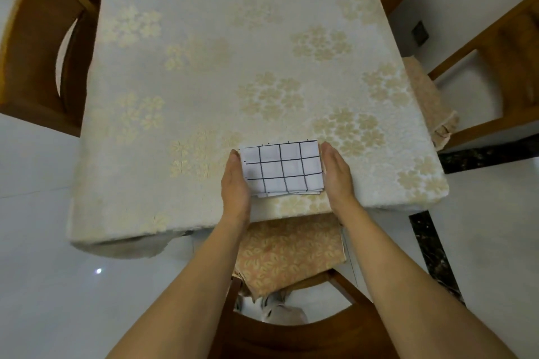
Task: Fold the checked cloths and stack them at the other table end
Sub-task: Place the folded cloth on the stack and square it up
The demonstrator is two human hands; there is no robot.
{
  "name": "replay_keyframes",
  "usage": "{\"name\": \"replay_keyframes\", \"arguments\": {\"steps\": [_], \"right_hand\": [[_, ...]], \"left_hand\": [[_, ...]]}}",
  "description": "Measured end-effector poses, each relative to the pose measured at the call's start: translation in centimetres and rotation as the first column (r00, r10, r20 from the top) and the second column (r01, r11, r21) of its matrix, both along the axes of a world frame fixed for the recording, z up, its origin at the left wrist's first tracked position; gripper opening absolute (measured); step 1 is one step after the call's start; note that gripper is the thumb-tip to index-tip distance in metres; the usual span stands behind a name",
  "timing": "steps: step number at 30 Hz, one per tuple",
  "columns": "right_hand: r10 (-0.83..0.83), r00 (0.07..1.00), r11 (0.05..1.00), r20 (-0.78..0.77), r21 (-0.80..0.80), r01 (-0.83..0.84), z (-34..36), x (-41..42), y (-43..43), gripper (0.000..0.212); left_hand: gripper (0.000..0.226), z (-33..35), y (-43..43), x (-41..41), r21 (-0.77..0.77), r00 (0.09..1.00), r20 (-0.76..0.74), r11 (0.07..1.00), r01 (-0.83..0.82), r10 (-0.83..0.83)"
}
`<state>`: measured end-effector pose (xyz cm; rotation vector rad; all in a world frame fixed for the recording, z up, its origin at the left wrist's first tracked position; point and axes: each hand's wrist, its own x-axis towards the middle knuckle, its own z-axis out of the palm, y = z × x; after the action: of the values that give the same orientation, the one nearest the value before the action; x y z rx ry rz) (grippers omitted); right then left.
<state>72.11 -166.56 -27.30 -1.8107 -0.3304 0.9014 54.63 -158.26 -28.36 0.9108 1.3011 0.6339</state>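
Observation:
A folded white cloth with a black check pattern [282, 167] lies as a small layered rectangle near the table's near edge. My left hand [235, 183] presses flat against its left side with straight fingers. On the cloth's right side, my right hand [338, 173] presses in the same way. The cloth sits squeezed between both palms on the cream flowered tablecloth [204, 73].
Wooden chairs stand at the left [43, 52], at the right [495, 73] and right below me [294, 335], the last with a flowered cushion [291, 253]. Glossy white floor surrounds the table.

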Motion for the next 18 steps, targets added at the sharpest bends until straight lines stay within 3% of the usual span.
{"name": "replay_keyframes", "arguments": {"steps": [3,6,9,11,13,14,16,18], "right_hand": [[0.03,0.999,1.0,-0.027,-0.001,-0.03,0.2,-0.4,0.5,0.046],[-0.245,0.969,0.969,-0.002,-0.016,0.245,1.4,-0.6,0.1,0.046],[-0.543,0.839,0.839,-0.014,-0.032,0.543,2.4,-2.5,-1.1,0.047],[-0.61,0.78,0.792,-0.138,-0.06,0.608,2.9,-5.0,-1.6,0.048],[-0.645,0.697,0.751,-0.313,-0.095,0.653,3.2,-7.5,-1.6,0.05],[-0.66,0.648,0.73,-0.38,-0.121,0.672,3.6,-8.6,-1.4,0.05],[-0.683,0.546,0.691,-0.486,-0.188,0.697,4.1,-10.0,-1.0,0.051],[-0.686,0.465,0.67,-0.559,-0.239,0.702,4.5,-10.8,-0.6,0.053]], "left_hand": [[0.058,0.8,-0.8,0.7,0.033,0.998,-0.001,0.998,0.06,-0.06],[0.055,2.0,-0.6,0.2,0.151,0.985,-0.165,0.985,0.084,-0.059],[0.05,2.9,1.3,0.4,0.339,0.938,-0.315,0.906,0.255,-0.146],[0.047,2.8,3.5,1.9,0.381,0.826,-0.443,0.761,0.525,-0.348],[0.038,2.7,5.9,3.9,0.317,0.654,-0.554,0.596,0.738,-0.515],[0.031,2.4,6.8,4.8,0.289,0.568,-0.601,0.51,0.81,-0.562],[0.038,2.1,7.9,6.2,0.211,0.413,-0.691,0.381,0.9,-0.593],[0.045,1.8,8.3,7.0,0.135,0.326,-0.716,0.336,0.932,-0.617]]}}
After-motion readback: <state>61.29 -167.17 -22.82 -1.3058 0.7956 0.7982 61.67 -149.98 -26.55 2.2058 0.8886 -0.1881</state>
